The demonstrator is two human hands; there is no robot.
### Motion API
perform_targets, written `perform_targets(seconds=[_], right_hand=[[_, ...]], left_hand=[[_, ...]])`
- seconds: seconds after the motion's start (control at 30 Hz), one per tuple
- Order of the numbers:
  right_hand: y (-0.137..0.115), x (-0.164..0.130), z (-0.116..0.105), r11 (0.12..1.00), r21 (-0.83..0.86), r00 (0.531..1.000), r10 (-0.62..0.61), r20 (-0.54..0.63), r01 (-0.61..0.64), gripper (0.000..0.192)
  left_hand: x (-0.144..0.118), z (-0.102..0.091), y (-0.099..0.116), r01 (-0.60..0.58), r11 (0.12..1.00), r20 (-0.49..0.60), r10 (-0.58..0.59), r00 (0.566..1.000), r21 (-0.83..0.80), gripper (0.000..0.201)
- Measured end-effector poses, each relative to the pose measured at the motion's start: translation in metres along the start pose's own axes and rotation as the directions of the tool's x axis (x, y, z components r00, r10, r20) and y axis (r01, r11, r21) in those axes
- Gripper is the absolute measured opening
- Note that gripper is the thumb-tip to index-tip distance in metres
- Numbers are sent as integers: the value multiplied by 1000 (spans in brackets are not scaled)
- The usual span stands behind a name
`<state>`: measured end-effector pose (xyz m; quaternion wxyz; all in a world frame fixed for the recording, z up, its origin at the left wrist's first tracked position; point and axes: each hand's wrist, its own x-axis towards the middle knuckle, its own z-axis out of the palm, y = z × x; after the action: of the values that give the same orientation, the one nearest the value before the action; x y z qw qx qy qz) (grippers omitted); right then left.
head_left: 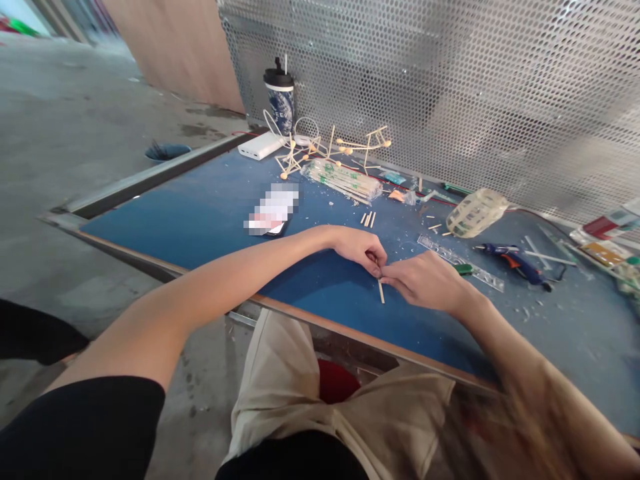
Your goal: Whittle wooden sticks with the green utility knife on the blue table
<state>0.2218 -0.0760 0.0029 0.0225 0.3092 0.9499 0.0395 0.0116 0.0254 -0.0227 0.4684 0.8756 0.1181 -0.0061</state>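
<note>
My left hand (357, 248) is closed, its fingers pinching a thin wooden stick (382, 292) whose pale end points toward the table's front edge. Close against it, my right hand (424, 280) is closed too, fingertips meeting the left's at the stick. Behind the right hand a green handle (464, 269) sticks out, apparently that of a utility knife; its blade is hidden by the fingers. Several short cut stick pieces (369, 219) lie just beyond my hands. A clear ruler (463, 263) runs under and past the green handle.
On the blue tabletop (200, 207) are a phone (274, 212), a power bank (261, 145), a lidded cup (280, 97), stick models (320, 150), and a bag of sticks (345, 179). Rightward lie a clear plastic container (477, 213) and a blue glue gun (517, 261). Perforated metal (425, 80) backs the table.
</note>
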Motion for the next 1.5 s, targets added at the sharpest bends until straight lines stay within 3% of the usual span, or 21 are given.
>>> perform_targets(seconds=[0.27,1.33,1.5], right_hand=[[19,-9,11,985,171,999,-5,-44,12,36],[20,-11,14,989,140,998,-28,-59,36,39],[19,-8,7,988,154,1000,5,-2,-4,36]], left_hand=[[-2,0,-2,2,1000,-3,-2,1000,-12,22],[0,1,-4,-52,998,-4,52,999,45,19],[1,1,-4,-38,999,-10,38,999,20,19]])
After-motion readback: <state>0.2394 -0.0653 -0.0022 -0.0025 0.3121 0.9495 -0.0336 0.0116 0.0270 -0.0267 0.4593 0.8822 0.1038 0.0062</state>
